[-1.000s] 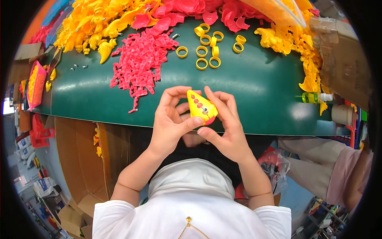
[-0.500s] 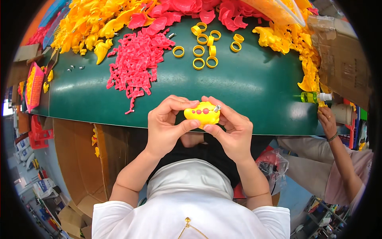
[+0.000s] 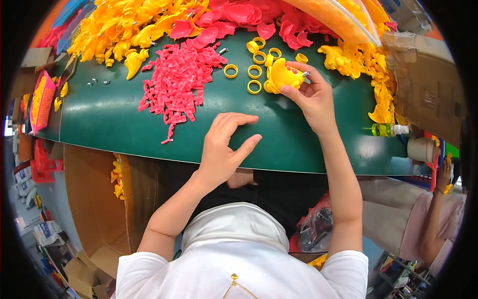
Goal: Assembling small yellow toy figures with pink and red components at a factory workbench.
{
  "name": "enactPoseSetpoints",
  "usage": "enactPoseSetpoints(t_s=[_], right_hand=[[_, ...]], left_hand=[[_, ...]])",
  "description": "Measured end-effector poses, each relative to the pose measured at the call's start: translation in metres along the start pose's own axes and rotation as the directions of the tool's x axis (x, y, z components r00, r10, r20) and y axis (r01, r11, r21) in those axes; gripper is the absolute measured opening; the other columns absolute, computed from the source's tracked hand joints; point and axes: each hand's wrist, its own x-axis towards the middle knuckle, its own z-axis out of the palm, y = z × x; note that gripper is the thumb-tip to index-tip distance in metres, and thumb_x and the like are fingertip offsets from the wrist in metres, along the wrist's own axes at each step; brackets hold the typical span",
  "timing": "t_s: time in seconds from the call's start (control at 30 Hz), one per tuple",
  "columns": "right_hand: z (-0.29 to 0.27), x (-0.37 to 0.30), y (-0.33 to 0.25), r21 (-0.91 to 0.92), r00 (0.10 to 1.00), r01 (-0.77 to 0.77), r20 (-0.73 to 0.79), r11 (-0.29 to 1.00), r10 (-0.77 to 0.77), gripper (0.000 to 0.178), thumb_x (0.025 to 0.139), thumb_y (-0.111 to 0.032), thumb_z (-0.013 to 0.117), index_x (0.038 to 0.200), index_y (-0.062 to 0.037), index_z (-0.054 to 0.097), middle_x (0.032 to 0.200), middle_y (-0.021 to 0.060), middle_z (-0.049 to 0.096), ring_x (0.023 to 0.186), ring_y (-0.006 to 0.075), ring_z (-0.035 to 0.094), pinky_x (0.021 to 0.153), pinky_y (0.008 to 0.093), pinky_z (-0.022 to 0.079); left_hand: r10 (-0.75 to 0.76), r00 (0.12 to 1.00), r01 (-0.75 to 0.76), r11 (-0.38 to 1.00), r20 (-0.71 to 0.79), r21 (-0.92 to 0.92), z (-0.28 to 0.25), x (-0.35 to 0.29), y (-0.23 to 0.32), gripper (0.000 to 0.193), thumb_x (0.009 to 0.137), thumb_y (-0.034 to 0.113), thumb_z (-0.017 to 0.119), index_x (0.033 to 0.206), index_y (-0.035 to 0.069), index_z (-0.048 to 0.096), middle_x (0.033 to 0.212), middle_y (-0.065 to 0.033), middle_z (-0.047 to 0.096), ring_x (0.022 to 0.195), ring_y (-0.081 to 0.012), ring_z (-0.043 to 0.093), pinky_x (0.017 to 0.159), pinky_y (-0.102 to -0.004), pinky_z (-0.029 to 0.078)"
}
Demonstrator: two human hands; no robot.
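A yellow plastic toy part (image 3: 284, 74) with red dots and a small silver metal piece (image 3: 305, 74) sticking out of it is held in my right hand (image 3: 314, 94). It is over the table by the loose yellow rings (image 3: 254, 72), partly covering some of them. My left hand (image 3: 225, 142) hovers near the table's front edge with thumb and fingers apart and nothing in it. Left of the rings lies a pile of small pink plastic pieces (image 3: 174, 79).
Yellow parts (image 3: 117, 30) and pink shells (image 3: 239, 15) heap along the far side of the green table (image 3: 109, 124). A green spray bottle (image 3: 383, 130) lies at the right, by a cardboard box (image 3: 423, 79). A co-worker's arm (image 3: 432, 224) is at the right; an open carton (image 3: 94, 199) stands below left.
My right hand has carried the yellow toy part forward and right to the rings. My left hand has let go of it. The co-worker's hand has moved away from the spray bottle.
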Motion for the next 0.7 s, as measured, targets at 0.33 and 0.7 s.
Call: enactPoseSetpoints(t_s=[0.33,0.7], right_hand=[[0.021,0.014,-0.021,-0.671,0.983,0.184,0.144,0.718,-0.117,0.044,0.080,-0.004,0.074,0.120,-0.0002,0.057,0.118,0.0077,0.057,0.103,0.0162,0.063,0.088,0.0272,0.052],[0.024,0.001,0.002,-0.695,0.955,0.242,0.048,0.677,-0.293,0.047,0.078,-0.010,0.075,0.121,-0.0021,0.057,0.114,0.0113,0.061,0.096,0.0201,0.066,0.081,0.0295,0.054]], left_hand=[[0.065,0.998,-0.066,0.995,0.013,0.080,0.002,0.000,-0.002,0.016,0.079,0.005,0.067,0.094,0.003,0.065,0.089,-0.0073,0.065,0.093,-0.0268,0.057,0.082,-0.0365,0.046],[-0.248,0.963,0.270,0.888,0.106,-0.372,-0.009,0.000,0.003,0.026,0.089,0.007,0.062,0.114,0.000,0.058,0.114,-0.0072,0.061,0.109,-0.0164,0.054,0.096,-0.0301,0.042]])
